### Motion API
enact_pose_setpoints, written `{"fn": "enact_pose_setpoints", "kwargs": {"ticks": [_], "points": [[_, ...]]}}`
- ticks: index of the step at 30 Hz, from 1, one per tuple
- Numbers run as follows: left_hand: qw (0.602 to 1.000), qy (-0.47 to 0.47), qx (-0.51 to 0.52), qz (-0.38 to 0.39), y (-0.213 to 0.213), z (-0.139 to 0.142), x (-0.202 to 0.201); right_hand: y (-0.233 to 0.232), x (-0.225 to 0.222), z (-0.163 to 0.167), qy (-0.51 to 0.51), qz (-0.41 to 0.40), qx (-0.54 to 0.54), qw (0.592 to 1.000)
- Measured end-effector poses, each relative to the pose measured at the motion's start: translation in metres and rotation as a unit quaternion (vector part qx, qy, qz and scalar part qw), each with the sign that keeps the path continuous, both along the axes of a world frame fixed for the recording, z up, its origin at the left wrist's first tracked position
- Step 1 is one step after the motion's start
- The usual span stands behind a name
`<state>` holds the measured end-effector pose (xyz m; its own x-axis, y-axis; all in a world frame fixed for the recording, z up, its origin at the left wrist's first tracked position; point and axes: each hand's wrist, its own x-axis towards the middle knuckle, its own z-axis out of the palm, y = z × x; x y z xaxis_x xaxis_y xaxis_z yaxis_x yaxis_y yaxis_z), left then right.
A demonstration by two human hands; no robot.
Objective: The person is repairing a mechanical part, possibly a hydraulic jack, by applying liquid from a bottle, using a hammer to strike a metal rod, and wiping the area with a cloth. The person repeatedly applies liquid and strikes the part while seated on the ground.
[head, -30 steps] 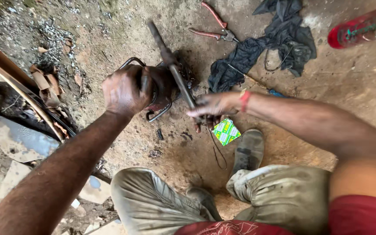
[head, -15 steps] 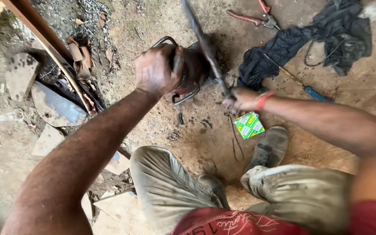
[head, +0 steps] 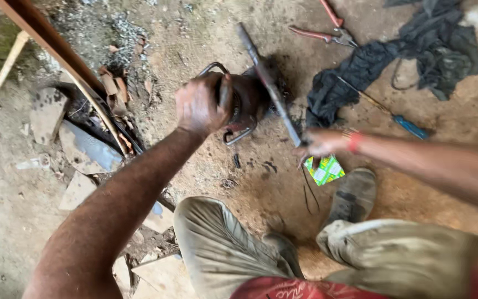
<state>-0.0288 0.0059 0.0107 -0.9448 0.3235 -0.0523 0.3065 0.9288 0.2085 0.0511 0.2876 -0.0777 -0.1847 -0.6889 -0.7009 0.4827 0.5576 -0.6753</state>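
So the main thing here is a rusty round metal part (head: 248,98) sitting on the dirt ground (head: 206,33), right in front of the person's knees. It's got a thin bent wire handle (head: 214,68) looping out at the top and another loop sticking out at the bottom. The left hand (head: 201,104) is clamping down on its left side, fingers wrapped tight around the rim, arm stretching straight out from the lower left.

A long metal bar (head: 265,77) is lying diagonally across the right side of the part, touching it, running from upper left down to lower right. The right hand (head: 321,144) is closing around the bar's lower end, though it's blurry so I can't make out the fingers exactly. There's a red band (head: 353,141) on that wrist.

Just below the right hand a small green and yellow packet (head: 325,169) is lying on the dirt, next to a worn shoe (head: 354,194). Farther out, a dark rag (head: 399,61) is bunching up at upper right, with red-handled pliers (head: 323,29) beside it and a blue-handled screwdriver (head: 402,123) poking out from under it. Over on the left, broken stone slabs (head: 67,133) and a rusty beam (head: 51,47) are piling along the edge.
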Motion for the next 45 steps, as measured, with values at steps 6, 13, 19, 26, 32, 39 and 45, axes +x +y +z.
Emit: {"fn": "enact_pose_setpoints", "kwargs": {"ticks": [6, 13, 19, 26, 32, 39, 45], "points": [[0.999, -0.037, -0.019, 0.020, 0.007, 0.014, 0.002, -0.006, 0.000, -0.032, 0.029, -0.006, -0.024, 0.999], [0.998, -0.050, -0.018, 0.039, 0.006, 0.014, 0.006, 0.004, 0.005, -0.057, -0.095, -0.113, -0.068, 0.987], [0.992, 0.117, -0.025, -0.039, 0.006, 0.016, 0.008, -0.008, 0.009, -0.063, 0.219, -0.018, 0.093, 0.971], [0.998, -0.044, -0.041, 0.036, 0.007, 0.013, 0.006, -0.005, 0.000, -0.067, -0.229, -0.193, -0.136, 0.944], [1.000, -0.004, -0.003, 0.007, 0.012, 0.026, 0.005, -0.010, 0.010, -0.077, 0.252, -0.040, -0.004, 0.967], [0.996, 0.078, 0.036, -0.027, 0.008, 0.023, 0.015, 0.006, -0.008, -0.070, -0.152, -0.054, -0.093, 0.983], [0.997, -0.056, -0.030, 0.046, 0.010, 0.022, 0.003, -0.002, 0.004, -0.063, 0.052, -0.073, 0.003, 0.996]]}}
